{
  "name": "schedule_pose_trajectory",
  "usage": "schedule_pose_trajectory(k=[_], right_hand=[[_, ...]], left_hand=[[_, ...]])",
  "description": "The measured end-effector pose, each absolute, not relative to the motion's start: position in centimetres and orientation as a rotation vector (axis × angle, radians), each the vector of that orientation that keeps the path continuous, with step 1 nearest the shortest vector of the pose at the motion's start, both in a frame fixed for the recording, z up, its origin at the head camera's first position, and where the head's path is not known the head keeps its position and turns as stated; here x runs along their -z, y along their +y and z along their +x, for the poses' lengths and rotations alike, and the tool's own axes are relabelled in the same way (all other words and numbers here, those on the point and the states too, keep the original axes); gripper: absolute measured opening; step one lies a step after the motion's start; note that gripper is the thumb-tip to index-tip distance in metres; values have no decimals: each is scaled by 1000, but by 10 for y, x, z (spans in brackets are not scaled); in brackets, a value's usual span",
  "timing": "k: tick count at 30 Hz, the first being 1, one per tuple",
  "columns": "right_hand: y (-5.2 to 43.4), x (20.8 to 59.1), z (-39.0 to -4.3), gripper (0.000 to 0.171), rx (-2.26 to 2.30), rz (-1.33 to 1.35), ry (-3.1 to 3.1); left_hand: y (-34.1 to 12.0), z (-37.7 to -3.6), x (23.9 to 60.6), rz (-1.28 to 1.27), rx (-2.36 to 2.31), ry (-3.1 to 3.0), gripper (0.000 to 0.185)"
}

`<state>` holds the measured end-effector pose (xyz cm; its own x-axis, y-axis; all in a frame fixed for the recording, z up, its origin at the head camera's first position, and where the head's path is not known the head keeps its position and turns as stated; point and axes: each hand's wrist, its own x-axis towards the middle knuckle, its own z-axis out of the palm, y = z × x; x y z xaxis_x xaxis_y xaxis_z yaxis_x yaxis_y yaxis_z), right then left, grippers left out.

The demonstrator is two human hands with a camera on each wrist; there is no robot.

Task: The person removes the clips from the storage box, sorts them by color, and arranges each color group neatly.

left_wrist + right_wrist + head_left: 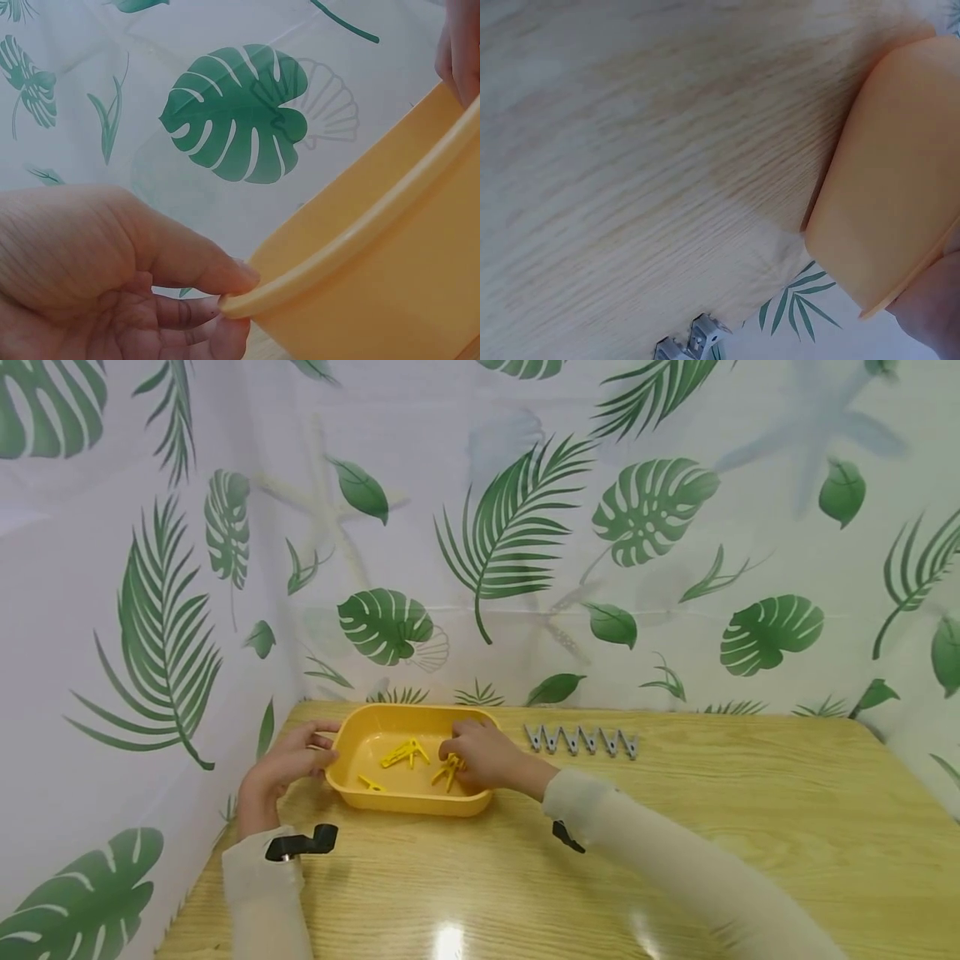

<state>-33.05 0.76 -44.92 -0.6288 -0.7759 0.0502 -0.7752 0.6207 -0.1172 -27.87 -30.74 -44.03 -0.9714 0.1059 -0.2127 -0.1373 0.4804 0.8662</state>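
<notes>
A yellow plastic basin [412,804] stands on the wooden table. At its left end my left hand [288,762] pinches the rim between thumb and fingers, seen close up in the left wrist view. My right hand [483,753] reaches inside the basin's right side, its curled fingers on a yellow clothespin [448,772] whose upper part they hide. Further left on the basin floor lie another yellow clothespin [405,753] and a partly hidden one [371,783] by the front wall. In the right wrist view, the basin wall [889,172] covers most of that hand.
Several grey clothespins [572,742] lie in a row to the right of the basin, near the table's back edge. A leaf-printed cloth [525,527] hangs behind the table and along its left side. The wooden tabletop [712,793] extends to the right.
</notes>
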Motion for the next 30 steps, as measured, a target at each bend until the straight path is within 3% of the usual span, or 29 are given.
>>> schedule_pose_trajectory(k=[22, 30], right_hand=[[6, 453, -330, 25, 164, -1266, 2824], [9, 453, -330, 14, 209, -1267, 2820]], left_hand=[[-306, -275, 436, -24, -1474, 2516, 58], [-306, -276, 438, -29, -1461, 2518, 58]])
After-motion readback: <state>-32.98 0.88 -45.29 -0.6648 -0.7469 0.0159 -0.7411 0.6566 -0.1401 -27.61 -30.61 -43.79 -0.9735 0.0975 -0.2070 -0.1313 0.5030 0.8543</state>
